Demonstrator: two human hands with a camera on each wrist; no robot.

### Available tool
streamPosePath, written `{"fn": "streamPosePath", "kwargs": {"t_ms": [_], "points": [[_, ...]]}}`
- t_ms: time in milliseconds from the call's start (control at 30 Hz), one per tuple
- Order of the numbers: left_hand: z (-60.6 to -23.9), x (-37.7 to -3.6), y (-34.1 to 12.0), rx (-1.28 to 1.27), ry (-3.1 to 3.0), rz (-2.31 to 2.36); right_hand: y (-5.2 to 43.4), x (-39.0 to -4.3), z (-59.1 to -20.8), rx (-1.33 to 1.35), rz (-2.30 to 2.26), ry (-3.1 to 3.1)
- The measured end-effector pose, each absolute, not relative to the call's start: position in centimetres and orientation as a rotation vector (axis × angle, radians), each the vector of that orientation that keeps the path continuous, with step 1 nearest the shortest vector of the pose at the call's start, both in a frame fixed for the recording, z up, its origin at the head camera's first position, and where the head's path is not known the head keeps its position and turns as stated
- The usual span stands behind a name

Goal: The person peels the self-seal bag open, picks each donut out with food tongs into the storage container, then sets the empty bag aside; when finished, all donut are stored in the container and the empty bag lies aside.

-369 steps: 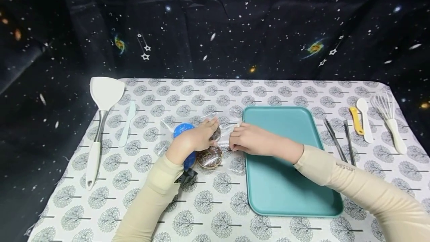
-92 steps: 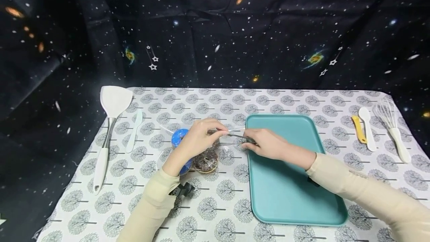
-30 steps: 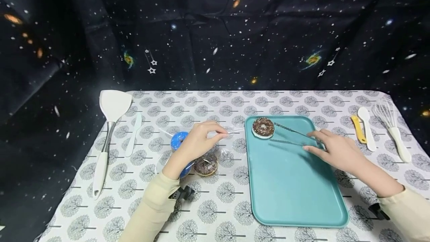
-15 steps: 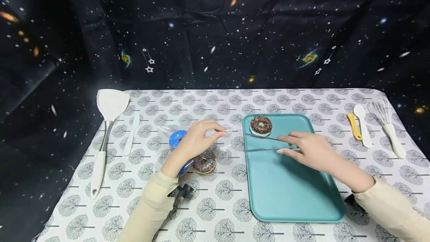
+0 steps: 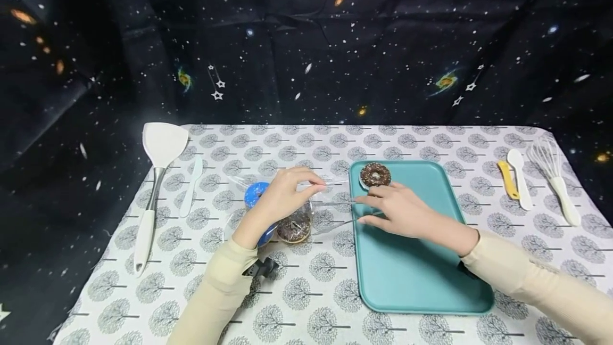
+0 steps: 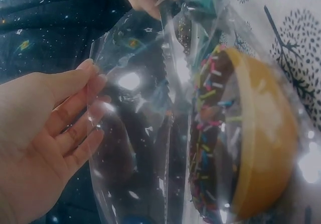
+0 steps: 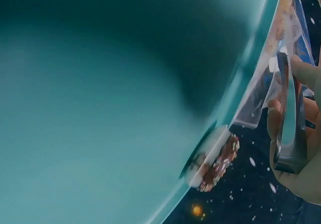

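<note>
My left hand (image 5: 286, 193) pinches the edge of a clear plastic bag (image 6: 128, 58) between thumb and fingertip, with the other fingers behind the film. Inside the bag lie a chocolate doughnut (image 5: 293, 228) with coloured sprinkles and blue-iced doughnuts (image 5: 255, 193), partly behind my left hand and wrist. Over the teal tray (image 5: 421, 276), my right hand (image 5: 399, 209) grips metal tongs (image 7: 288, 108). The tongs' arms are spread and their tips reach left to the bag's mouth. On the tray's far left corner sits another chocolate doughnut (image 5: 375, 175).
At the left lie a white spatula (image 5: 155, 190) and a pale plastic knife (image 5: 191, 186). To the tray's right are a yellow-handled utensil (image 5: 508, 180), a white spoon (image 5: 519, 179) and a whisk (image 5: 555, 180). A tree-print cloth (image 5: 306, 302) covers the table.
The tongs, earlier lying right of the tray, came into my right hand. A chocolate doughnut went from bag to tray and was released. The spread tongs then moved left to the bag.
</note>
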State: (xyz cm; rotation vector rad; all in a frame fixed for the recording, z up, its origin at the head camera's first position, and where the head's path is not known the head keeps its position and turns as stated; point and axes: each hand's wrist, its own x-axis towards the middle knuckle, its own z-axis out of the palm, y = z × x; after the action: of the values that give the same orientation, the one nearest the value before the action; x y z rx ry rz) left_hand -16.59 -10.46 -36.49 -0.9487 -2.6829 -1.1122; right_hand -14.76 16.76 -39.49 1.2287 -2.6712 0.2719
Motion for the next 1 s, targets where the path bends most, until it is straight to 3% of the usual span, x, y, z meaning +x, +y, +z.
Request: {"fn": "streamPosePath", "kwargs": {"t_ms": [1000], "points": [[-36.6, -16.6, -10.3, -0.968, -2.711, -1.101, 14.3, -14.2, -40.5, 1.326, 0.342, -2.461]]}}
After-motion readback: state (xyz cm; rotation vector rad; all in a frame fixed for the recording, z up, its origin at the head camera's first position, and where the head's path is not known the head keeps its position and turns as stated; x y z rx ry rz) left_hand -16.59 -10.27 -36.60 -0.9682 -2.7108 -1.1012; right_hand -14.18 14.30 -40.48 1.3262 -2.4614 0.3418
